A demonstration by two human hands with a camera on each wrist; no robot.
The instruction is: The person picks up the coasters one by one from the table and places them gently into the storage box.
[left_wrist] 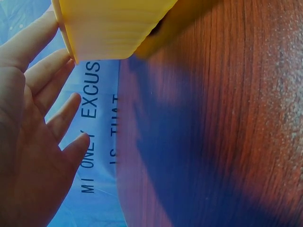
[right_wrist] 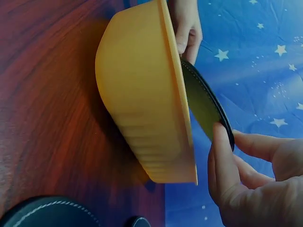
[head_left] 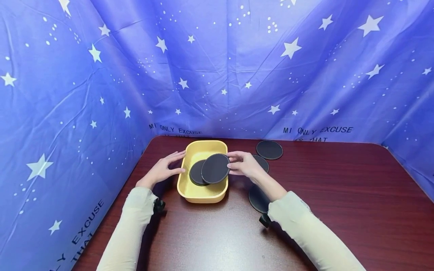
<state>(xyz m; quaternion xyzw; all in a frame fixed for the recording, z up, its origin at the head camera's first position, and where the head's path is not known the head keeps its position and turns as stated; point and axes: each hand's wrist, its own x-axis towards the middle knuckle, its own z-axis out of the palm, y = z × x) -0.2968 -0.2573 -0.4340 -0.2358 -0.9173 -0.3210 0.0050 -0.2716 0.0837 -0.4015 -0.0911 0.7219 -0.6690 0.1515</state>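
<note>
A yellow plastic tub point(head_left: 202, 198) stands on the table. My right hand point(head_left: 246, 165) pinches the edge of a round black coaster point(head_left: 215, 168) between thumb and fingers. In the right wrist view that stitched coaster point(right_wrist: 208, 90) is tilted, its far part dipping below the rim of the tub point(right_wrist: 137, 94). Inside the tub lies another black coaster point(head_left: 196, 174), partly covered by the held one. At the tub's left side is my left hand point(head_left: 160, 171), its fingers extended and touching the rim. The left wrist view shows those spread fingers beside the tub wall point(left_wrist: 109, 28).
On the brown wooden table point(head_left: 339, 188), a black coaster point(head_left: 269, 149) lies at the back. Two more, a middle coaster point(head_left: 262, 163) and a nearer coaster point(head_left: 258, 198), are partly hidden by my right hand and arm. A blue star-patterned curtain point(head_left: 210, 67) hangs behind and at the left.
</note>
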